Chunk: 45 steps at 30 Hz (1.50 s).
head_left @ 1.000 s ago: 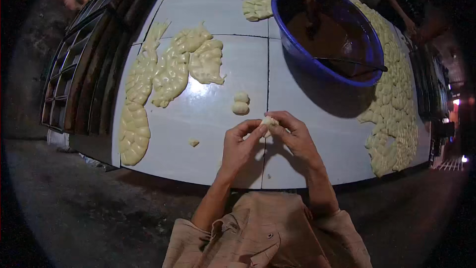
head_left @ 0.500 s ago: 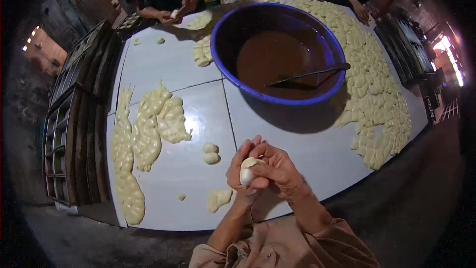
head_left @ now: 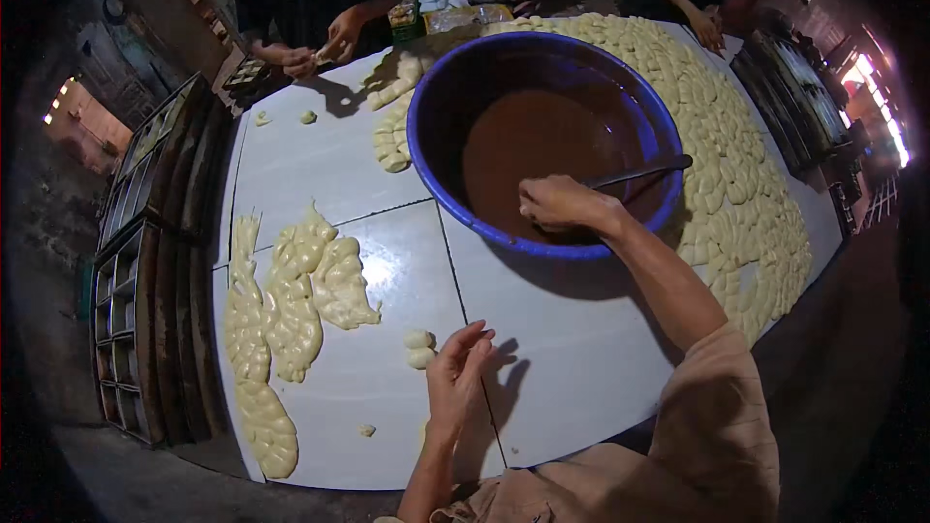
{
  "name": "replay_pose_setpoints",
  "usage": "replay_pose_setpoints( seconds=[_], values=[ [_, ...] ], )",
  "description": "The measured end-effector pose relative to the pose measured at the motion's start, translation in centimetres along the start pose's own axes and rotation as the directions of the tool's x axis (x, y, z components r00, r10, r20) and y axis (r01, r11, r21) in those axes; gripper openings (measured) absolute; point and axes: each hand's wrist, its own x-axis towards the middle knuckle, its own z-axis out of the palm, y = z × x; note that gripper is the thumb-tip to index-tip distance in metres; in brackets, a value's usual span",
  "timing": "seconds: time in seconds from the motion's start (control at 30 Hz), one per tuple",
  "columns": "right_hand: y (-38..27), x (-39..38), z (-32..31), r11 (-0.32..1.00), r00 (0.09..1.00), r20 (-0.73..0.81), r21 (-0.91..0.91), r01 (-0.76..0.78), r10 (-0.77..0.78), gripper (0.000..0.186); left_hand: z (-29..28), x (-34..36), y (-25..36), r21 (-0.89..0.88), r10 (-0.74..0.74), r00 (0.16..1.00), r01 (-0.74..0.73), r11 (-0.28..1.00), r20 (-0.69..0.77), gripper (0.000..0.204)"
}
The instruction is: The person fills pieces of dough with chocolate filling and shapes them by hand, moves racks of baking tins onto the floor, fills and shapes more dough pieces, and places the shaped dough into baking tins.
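My right hand (head_left: 564, 202) reaches over a large blue basin (head_left: 426, 165). Its fingers curl downward above the brown liquid or paste (head_left: 513, 145) inside. Whatever they hold, if anything, is hidden. A dark-handled utensil (head_left: 659, 168) leans across the basin's right rim, partly behind my wrist. Over the white tabletop, my left hand (head_left: 457, 378) is raised with fingers stretched out and thumb apart, and nothing shows in it. Just left of it lie two small pale dough balls (head_left: 419, 349), side by side and touching.
Flattened pale dough pieces (head_left: 291, 300) lie joined in sheets on the left. Many more dough pieces (head_left: 736, 174) cover the right side. Stacked trays (head_left: 126, 320) stand beyond the left edge. Across the table, a person's hands (head_left: 320, 53) work a small piece; another person's hand (head_left: 707, 29) is far right.
My hands have parted. The right has moved up to the basin, and the left has stayed low over the table. The pale dough ball between them is no longer visible there.
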Motion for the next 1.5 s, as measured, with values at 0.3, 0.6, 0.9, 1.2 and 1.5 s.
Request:
replay_pose_setpoints(
  seconds=[0.3, 0.6, 0.9, 1.2, 1.5],
  values=[
    [-2.6, -2.4, -2.1, 0.927, 0.993, 0.113, 0.369, -0.060, 0.019, 0.030, -0.4, -0.1, -0.3, 0.013, -0.057, 0.998, 0.056, 0.998, 0.025, 0.036],
    [-8.6, -8.2, 0.1, -0.027, 0.989, -0.141, 0.989, 0.143, 0.049, 0.018, 4.4, 2.3, 4.6, -0.293, 0.080, 0.984, -0.030, 0.956, 0.157, 0.041],
    [-10.6, -13.0, 6.4, -0.078, 0.993, -0.119, 0.990, 0.121, 0.025, 0.026, 1.3, 1.4, 1.0, -0.517, 0.005, 1.000, -0.008, 0.856, -0.006, 0.035],
    [-15.4, -13.2, 12.5, 0.825, 0.751, -0.660, 0.434, 0.362, 0.017, 0.027, -0.3, -1.1, 1.5, -0.390, 0.044, 0.978, -0.123, 0.913, -0.204, 0.035],
    [-16.5, -13.8, 11.4, 0.346, 0.966, -0.248, 0.915, 0.209, 0.072, 0.020, -4.2, -0.5, 4.3, -0.195, -0.048, 0.999, 0.044, 0.980, -0.017, 0.035]
  ],
)
